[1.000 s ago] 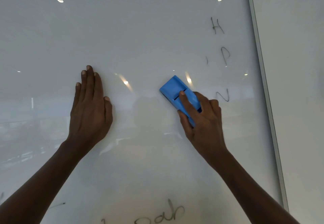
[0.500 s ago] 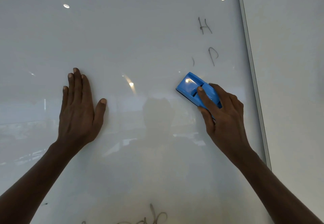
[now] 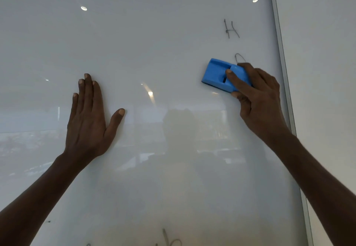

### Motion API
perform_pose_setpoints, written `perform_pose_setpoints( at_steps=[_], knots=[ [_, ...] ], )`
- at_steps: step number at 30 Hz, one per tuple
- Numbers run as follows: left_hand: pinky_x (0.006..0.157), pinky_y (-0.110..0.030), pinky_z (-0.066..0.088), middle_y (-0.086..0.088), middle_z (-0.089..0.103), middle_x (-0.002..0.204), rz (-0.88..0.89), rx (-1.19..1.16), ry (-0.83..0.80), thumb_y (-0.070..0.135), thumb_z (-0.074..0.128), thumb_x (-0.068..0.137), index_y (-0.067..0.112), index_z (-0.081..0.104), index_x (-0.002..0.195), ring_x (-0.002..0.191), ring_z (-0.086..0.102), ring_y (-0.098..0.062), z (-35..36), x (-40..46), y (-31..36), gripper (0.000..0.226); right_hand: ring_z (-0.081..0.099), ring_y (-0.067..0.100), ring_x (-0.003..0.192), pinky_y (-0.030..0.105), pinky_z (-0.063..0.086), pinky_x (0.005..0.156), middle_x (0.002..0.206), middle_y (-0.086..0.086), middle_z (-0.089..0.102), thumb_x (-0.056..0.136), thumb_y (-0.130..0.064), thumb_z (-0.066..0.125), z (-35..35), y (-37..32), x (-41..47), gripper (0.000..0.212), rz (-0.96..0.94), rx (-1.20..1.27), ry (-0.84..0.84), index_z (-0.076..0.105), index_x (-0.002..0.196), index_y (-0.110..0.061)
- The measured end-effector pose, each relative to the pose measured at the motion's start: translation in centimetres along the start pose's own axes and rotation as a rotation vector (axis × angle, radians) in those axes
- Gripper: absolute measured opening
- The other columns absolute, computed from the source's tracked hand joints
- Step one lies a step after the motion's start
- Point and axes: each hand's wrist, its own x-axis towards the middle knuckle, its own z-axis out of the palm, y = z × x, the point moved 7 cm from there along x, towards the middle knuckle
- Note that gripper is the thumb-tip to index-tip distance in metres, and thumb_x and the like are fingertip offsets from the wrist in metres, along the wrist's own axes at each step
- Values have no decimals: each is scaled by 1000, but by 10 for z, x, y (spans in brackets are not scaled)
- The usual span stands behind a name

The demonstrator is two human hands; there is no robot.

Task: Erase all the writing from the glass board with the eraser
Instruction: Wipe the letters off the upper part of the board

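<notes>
A white glass board (image 3: 154, 33) fills the view. My right hand (image 3: 256, 99) grips a blue eraser (image 3: 217, 74) and presses it flat on the board at the right. A black letter H (image 3: 232, 29) stands above the eraser. The top loop of a P (image 3: 239, 57) shows just over my fingers; its lower part is hidden. More black writing (image 3: 169, 241) runs along the bottom edge. My left hand (image 3: 88, 118) lies flat on the board at the left, fingers spread, holding nothing.
A grey metal frame (image 3: 283, 68) runs down the board's right edge, with a plain wall (image 3: 323, 53) beyond it. Ceiling lights and a room reflect in the glass. A small dark speck (image 3: 48, 221) sits at the lower left.
My right hand has slid the eraser right and up over the N, which no longer shows, and onto the P. The small mark beside the P is gone. My left thumb has spread out.
</notes>
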Motion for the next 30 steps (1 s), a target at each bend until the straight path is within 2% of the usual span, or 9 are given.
perform_pose_setpoints(
  at_steps=[8, 17, 22, 25, 30],
  knots=[
    [128, -31, -7, -7, -12, 173, -9, 9, 1, 66, 25, 100, 3, 0, 164, 161, -12, -19, 0, 0, -1, 93, 51, 39, 119, 53, 38, 103, 145, 14, 48, 97, -10, 56, 5, 24, 69, 43, 9, 21, -24, 54, 139, -17],
    [127, -27, -9, -7, -11, 174, -6, 18, 5, 65, 26, 101, 4, -1, 165, 160, -13, -17, 0, 0, -2, 92, 48, 35, 120, 45, 37, 107, 146, 5, 47, 99, -24, 52, 5, 44, 121, 45, 89, 15, 12, 48, 144, -27],
    [127, -25, -10, -7, -11, 174, -5, 18, 7, 65, 26, 101, 4, 0, 164, 161, -12, -17, 0, 0, -1, 92, 40, 33, 128, 40, 28, 109, 144, 10, 43, 101, -30, 47, 7, 60, 138, 48, 199, -10, 25, 39, 149, -30],
    [127, -28, -9, -7, -11, 174, -4, 11, 5, 65, 25, 100, 4, -1, 164, 161, -12, -18, 0, 0, -1, 92, 40, 34, 128, 42, 30, 106, 142, 14, 42, 102, -33, 44, 9, 64, 140, 49, 220, -55, 23, 36, 150, -28],
    [128, -32, -6, -7, -11, 173, -4, 4, 10, 65, 24, 101, 3, -1, 164, 161, -11, -19, 0, 0, 0, 92, 41, 31, 128, 33, 30, 107, 141, 10, 46, 100, -30, 50, 11, 69, 138, 48, 215, 38, 13, 42, 147, -30]
  ],
)
